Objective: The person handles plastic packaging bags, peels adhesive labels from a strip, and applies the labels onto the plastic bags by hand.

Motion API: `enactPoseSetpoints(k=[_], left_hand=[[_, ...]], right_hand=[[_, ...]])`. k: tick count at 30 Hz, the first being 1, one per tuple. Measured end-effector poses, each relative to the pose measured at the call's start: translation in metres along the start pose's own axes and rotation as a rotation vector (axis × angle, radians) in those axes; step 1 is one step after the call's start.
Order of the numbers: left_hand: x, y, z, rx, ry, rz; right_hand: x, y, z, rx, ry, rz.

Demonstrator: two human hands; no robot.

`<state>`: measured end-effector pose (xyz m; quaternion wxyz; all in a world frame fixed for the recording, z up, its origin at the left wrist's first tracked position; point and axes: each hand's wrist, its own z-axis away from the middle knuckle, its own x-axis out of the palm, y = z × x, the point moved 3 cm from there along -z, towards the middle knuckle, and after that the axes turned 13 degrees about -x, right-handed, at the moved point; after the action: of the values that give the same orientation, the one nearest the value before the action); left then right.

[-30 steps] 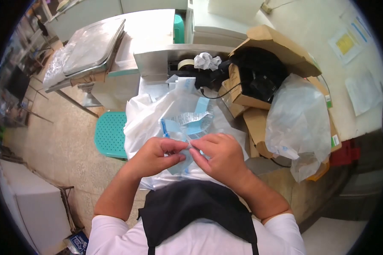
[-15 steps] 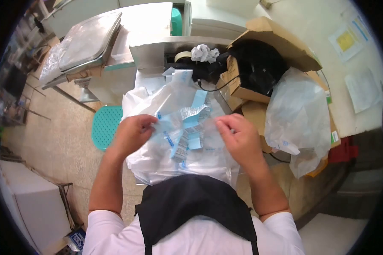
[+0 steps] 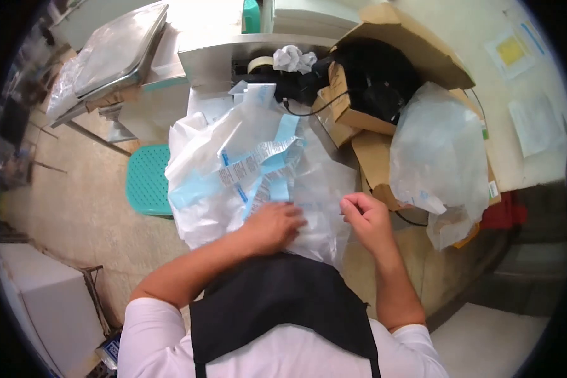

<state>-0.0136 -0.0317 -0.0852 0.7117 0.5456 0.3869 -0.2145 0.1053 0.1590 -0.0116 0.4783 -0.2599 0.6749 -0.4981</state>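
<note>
A heap of white and see-through plastic bags point(image 3: 201, 157) covers the metal surface before me. Several strips of light-blue and white printed labels point(image 3: 249, 165) lie across it, partly crossing one another. My left hand point(image 3: 274, 227) is low over the heap, close to the apron, its fingers smeared by motion, so I cannot make out a grip. To the right, my right hand point(image 3: 366, 217) has thumb and fingers pressed together near the edge of a see-through plastic sheet point(image 3: 324, 195). Whether that edge is between the fingertips is too unclear to tell.
Cardboard boxes point(image 3: 372, 154) with black items stand at the right, a plastic bag point(image 3: 438, 157) hanging over them. Behind the heap are a tape roll point(image 3: 260, 64) and crumpled paper point(image 3: 294, 58). A green stool point(image 3: 148, 179) stands left, below a metal tray point(image 3: 116, 50).
My left hand has moved right and down, from the heap's left side toward the apron. One printed strip now stretches further left. My right hand has shifted slightly right and down.
</note>
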Motion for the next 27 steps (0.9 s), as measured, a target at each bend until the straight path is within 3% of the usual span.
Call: enactPoseSetpoints(k=[3, 9, 13, 17, 24, 27], left_hand=[[0.004, -0.024, -0.026, -0.108, 0.020, -0.204], [-0.022, -0.045, -0.049, -0.207, 0.142, -0.327], [-0.041, -0.045, -0.043, -0.294, 0.097, -0.233], [-0.021, -0.030, -0.036, -0.198, 0.106, -0.079], [-0.011, -0.017, -0.025, -0.213, 0.110, -0.192], [-0.014, -0.028, -0.023, -0.183, 0.088, -0.021]], right_hand=[[0.002, 0.006, 0.009, 0.036, 0.037, -0.076], [0.001, 0.010, 0.021, 0.033, 0.072, -0.080], [0.009, 0.020, 0.023, -0.003, 0.064, -0.065], [0.016, 0.014, 0.020, -0.053, 0.060, -0.007], [0.022, 0.016, 0.013, -0.088, 0.138, -0.087], [0.035, 0.011, 0.006, -0.305, 0.166, 0.198]])
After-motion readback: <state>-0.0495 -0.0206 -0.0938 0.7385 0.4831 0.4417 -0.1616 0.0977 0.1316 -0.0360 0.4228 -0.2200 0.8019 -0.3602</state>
